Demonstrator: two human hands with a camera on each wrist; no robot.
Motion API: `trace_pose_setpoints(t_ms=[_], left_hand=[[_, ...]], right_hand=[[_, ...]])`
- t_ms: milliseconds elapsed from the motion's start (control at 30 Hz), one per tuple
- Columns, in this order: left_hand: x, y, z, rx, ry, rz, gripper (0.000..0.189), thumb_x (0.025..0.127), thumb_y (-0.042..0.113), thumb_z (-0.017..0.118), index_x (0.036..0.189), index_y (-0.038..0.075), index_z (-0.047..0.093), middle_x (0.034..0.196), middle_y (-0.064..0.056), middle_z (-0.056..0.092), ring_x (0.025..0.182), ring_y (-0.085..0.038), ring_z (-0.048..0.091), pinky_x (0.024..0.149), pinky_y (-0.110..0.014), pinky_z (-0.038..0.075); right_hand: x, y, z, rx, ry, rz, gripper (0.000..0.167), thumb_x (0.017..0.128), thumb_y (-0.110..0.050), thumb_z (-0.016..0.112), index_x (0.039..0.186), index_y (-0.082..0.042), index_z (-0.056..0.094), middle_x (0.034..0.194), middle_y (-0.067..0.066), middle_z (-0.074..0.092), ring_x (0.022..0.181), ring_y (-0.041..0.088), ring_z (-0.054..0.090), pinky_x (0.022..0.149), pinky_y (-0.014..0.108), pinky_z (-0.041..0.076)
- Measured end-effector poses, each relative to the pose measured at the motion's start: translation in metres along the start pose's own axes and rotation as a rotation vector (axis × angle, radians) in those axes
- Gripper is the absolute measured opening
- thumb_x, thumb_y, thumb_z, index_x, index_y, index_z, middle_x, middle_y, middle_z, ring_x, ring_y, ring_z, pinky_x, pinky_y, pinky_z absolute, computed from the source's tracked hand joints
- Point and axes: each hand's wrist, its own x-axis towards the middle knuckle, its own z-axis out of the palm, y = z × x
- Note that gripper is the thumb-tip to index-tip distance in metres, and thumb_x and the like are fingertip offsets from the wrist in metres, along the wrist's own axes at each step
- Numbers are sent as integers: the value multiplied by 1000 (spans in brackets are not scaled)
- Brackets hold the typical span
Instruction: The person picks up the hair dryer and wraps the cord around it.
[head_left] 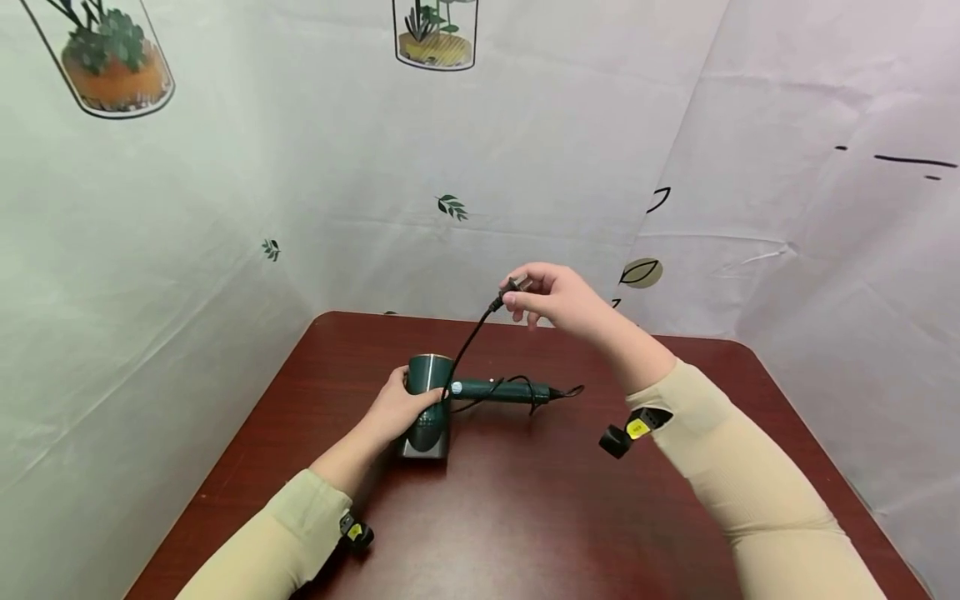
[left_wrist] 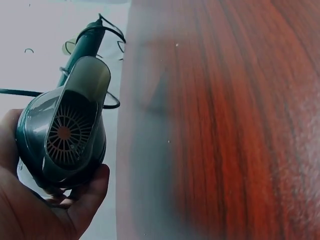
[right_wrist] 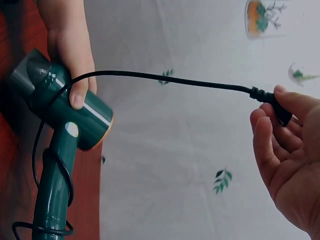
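Note:
A dark green hair dryer [head_left: 429, 375] is in front of me, its handle [head_left: 510, 391] pointing right. My left hand [head_left: 397, 408] grips the dryer's barrel, thumb on one side and fingers round the other. In the left wrist view the nozzle [left_wrist: 89, 80] and a round slotted grille show. My right hand [head_left: 551, 298], raised above the table's far edge, pinches the black plug [right_wrist: 280, 109] between thumb and fingers. From the plug the black cord [right_wrist: 165, 79] runs to the dryer, passes over its barrel and winds loosely round the handle.
A dark red wooden table [head_left: 525, 517] lies under the hands. Pale cloth walls [head_left: 525, 150] with printed plants and leaves stand behind it and at both sides. Each sleeve carries a small black wrist camera [head_left: 617, 440].

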Motion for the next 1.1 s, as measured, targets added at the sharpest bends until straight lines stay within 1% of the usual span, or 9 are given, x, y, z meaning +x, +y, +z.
trace_pose_setpoints(t_ms=[100,233,433,600,700,833,933,1000,1100], left_hand=[[-2,1,2,3,-15,6,92,85,46,74,152,5,25,140,-22,46,116,-35,57,92,-52,49],[-4,1,4,13,-39,19,92,84,45,75,151,3,26,138,-23,48,114,-35,57,92,-52,49],[-4,1,7,19,-82,33,93,83,47,76,150,4,29,137,-21,49,113,-33,58,91,-51,49],[-7,3,10,48,-120,61,90,82,46,78,149,6,33,134,-19,52,110,-30,59,89,-49,50],[-9,5,11,54,-149,82,88,82,43,78,149,7,35,133,-17,54,107,-29,60,86,-48,50],[-12,6,12,50,-185,101,87,83,40,79,150,7,34,133,-16,53,106,-27,61,85,-47,51],[-12,6,12,58,-192,109,87,83,40,78,150,7,34,134,-16,53,107,-27,60,86,-47,51],[-12,5,13,67,-198,115,87,83,40,78,150,6,34,135,-16,53,108,-27,60,87,-48,50],[-13,5,13,67,-217,120,87,83,39,78,150,6,34,136,-17,52,108,-27,59,86,-48,51]], right_hand=[[7,10,-4,34,40,27,31,96,-24,68,121,-8,63,93,14,68,80,29,64,65,37,55],[12,23,-10,92,121,57,31,96,-22,67,122,-6,62,97,11,67,88,28,64,67,37,55],[20,40,-18,134,243,115,30,96,-21,68,121,-6,62,100,12,68,85,24,63,69,38,55],[26,53,-26,144,285,166,31,97,-18,66,124,-3,60,106,16,66,81,21,64,66,33,55],[28,60,-31,129,290,187,39,98,-18,64,131,0,54,114,19,63,83,20,64,66,31,55],[30,67,-38,103,320,220,49,99,-20,63,140,0,46,121,18,58,90,19,65,72,33,57],[31,74,-42,131,354,235,52,99,-19,62,143,2,43,120,14,56,97,20,65,80,37,57],[32,80,-44,152,372,231,51,100,-17,61,142,4,43,117,12,55,97,19,65,83,37,56],[32,88,-45,147,396,203,46,100,-13,60,141,-2,44,110,13,56,88,17,67,77,35,58]])
